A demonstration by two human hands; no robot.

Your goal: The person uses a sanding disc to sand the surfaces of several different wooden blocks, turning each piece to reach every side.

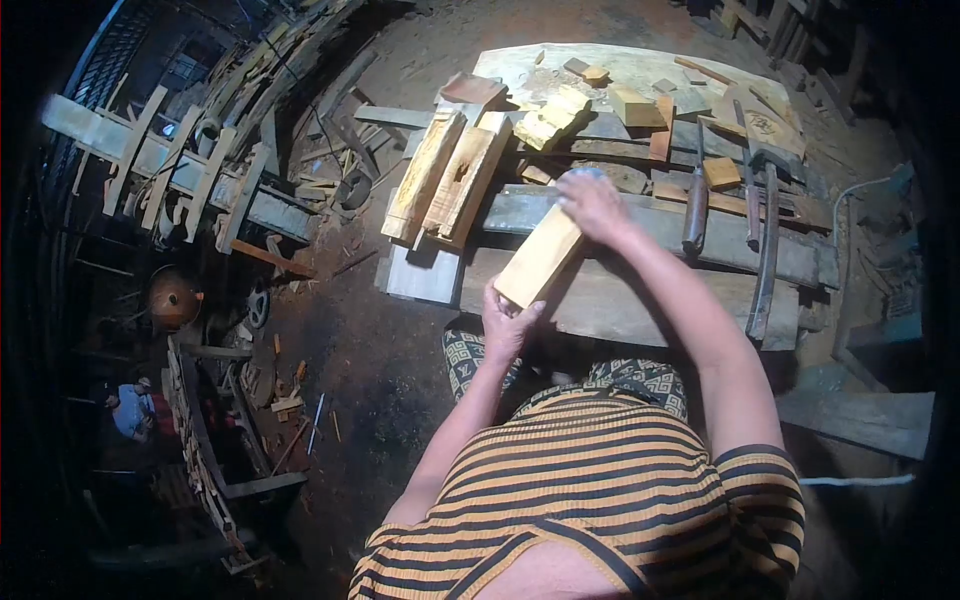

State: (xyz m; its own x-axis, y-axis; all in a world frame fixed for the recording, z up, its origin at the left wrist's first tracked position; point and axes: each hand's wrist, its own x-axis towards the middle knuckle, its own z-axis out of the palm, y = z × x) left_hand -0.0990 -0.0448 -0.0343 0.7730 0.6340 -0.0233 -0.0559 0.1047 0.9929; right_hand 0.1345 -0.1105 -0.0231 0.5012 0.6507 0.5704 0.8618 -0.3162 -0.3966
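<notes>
- Holding a wood block [540, 258] at the tabletop's [640, 300] near edge: left hand [508, 322] grasps its near end, right hand [592, 205] its far end.
- Risk: block overhangs; slackened fingers may let it tip floorward.

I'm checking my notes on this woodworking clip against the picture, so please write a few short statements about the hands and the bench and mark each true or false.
1. Both hands hold the same pale wood block. True: the left hand grips its near end and the right hand its far end.
2. The block lies flat on the ground. False: it is held over the plank workbench.
3. Two mortised wood pieces lie side by side on the bench's left part. True.
4. The right hand grips the chisel. False: the chisel lies on the bench beside the right arm.
</notes>
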